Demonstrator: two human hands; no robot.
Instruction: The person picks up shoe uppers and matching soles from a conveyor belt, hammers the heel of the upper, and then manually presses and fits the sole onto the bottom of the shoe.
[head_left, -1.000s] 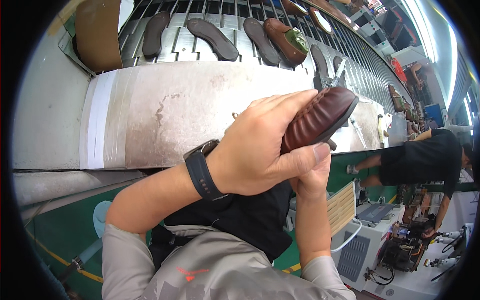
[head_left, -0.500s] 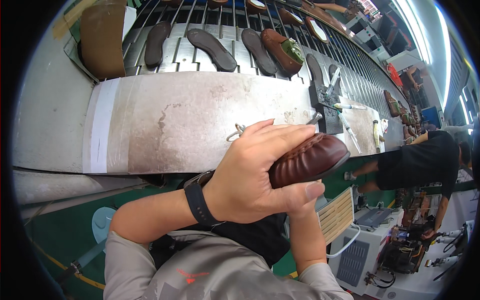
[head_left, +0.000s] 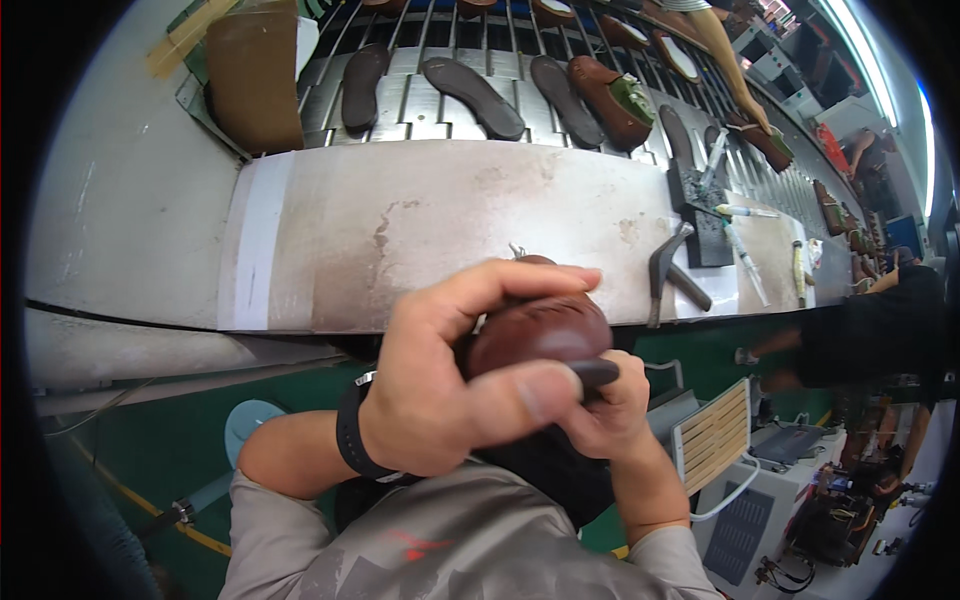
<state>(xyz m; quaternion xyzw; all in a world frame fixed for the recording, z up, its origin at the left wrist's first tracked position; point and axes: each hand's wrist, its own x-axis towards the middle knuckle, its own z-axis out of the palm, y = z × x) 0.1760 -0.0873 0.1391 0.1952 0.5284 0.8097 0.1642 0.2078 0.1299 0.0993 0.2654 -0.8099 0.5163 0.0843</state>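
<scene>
A dark reddish-brown leather shoe [head_left: 545, 332] with a gathered toe is held over the near edge of the workbench. My left hand [head_left: 425, 370] wraps round it, fingers over the top and thumb along the lower side. My right hand [head_left: 618, 412] is closed at the dark sole [head_left: 597, 373], which sticks out past the left thumb; its fingertips are partly hidden. Behind the shoe, a bit of light lace [head_left: 517, 250] shows. To the right on the bench lies a hammer [head_left: 662, 268] with a dark handle.
A black block [head_left: 708, 225] and several syringes [head_left: 746, 262] lie right of the hammer. On the slatted conveyor [head_left: 415, 130] behind the bench are dark soles [head_left: 475, 97] and a brown shoe [head_left: 605, 98] with green stuffing. Another person's hand [head_left: 752, 112] touches a shoe [head_left: 768, 146] there.
The shoe has turned and come down toward me with both hands. My right hand now shows at the sole, and the hammer is uncovered. Another person's arm has come in at the conveyor.
</scene>
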